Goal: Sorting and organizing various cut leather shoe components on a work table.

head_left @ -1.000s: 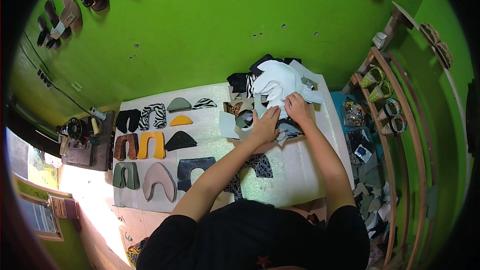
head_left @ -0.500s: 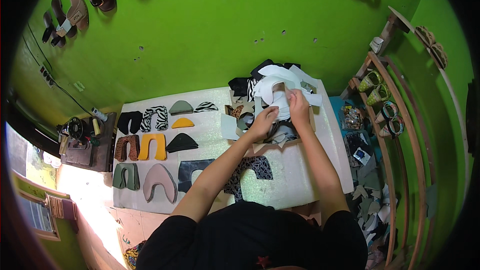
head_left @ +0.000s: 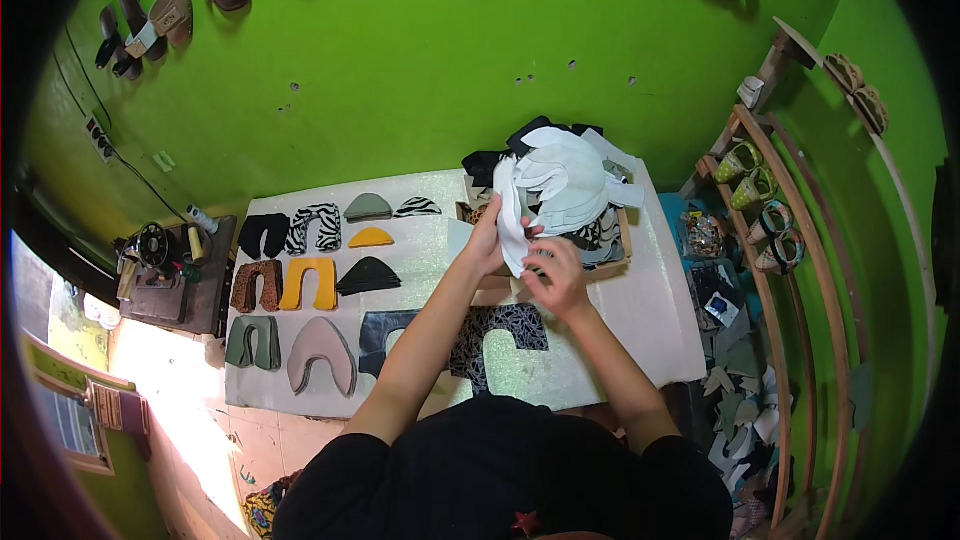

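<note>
A curved strip of white material point(head_left: 510, 215), looking like a small stack of cut pieces, stands on edge in my left hand point(head_left: 487, 240), whose fingers are closed around its lower part. Beside its lower end is my right hand point(head_left: 560, 278), fingers bent and apart; whether the fingertips touch the strip I cannot tell. Just beyond both hands, a fanned heap of white curved cut pieces point(head_left: 565, 175) lies on top of a cardboard box point(head_left: 612, 268). Black and zebra-print scraps show around and under the heap.
On the white-covered table point(head_left: 420, 210), stacks of cut pieces stand in rows at left: zebra U-shapes point(head_left: 315, 228), yellow U-shapes point(head_left: 309, 283), pink U-shapes point(head_left: 322, 355). Patterned black material point(head_left: 500, 335) lies near me. A wooden rack point(head_left: 790, 290) with sandals is at right, a sewing machine point(head_left: 155, 260) at left.
The white strip has come upright into my left hand, which moved left. My right hand has come down and nearer. The white pieces on the box now lie fanned out more fully in view.
</note>
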`<state>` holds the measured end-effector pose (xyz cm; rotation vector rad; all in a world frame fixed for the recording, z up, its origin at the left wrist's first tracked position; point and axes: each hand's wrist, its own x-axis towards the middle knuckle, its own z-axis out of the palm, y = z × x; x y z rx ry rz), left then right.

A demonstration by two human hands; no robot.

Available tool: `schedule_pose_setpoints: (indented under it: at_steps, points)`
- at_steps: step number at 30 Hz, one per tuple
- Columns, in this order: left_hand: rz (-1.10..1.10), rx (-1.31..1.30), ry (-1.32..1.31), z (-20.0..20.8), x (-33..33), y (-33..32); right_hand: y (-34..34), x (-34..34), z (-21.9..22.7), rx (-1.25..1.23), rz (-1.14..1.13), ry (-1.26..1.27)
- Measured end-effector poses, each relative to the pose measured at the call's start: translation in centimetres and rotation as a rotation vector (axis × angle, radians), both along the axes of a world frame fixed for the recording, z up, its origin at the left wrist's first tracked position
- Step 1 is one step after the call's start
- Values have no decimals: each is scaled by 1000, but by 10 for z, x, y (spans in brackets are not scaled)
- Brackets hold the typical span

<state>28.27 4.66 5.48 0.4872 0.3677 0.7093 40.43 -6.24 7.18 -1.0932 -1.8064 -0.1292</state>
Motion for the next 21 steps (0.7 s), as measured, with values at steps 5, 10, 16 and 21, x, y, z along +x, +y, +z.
schedule_pose_setpoints:
  at_steps: [5, 10, 16, 21]
  points:
    - [-209, 124, -89, -12, -30, -9, 13, 4, 2, -31, -200, 374]
    - [-347, -236, -436, 1, -53, -40, 16, -11, 17, -206, 4, 150]
    - [-418, -265, -733, -1, -78, -64, 26, -27, 25, -151, 59, 159]
    - [-434, 49, -127, 4, -114, -67, 26, -35, 46, -649, 328, 395]
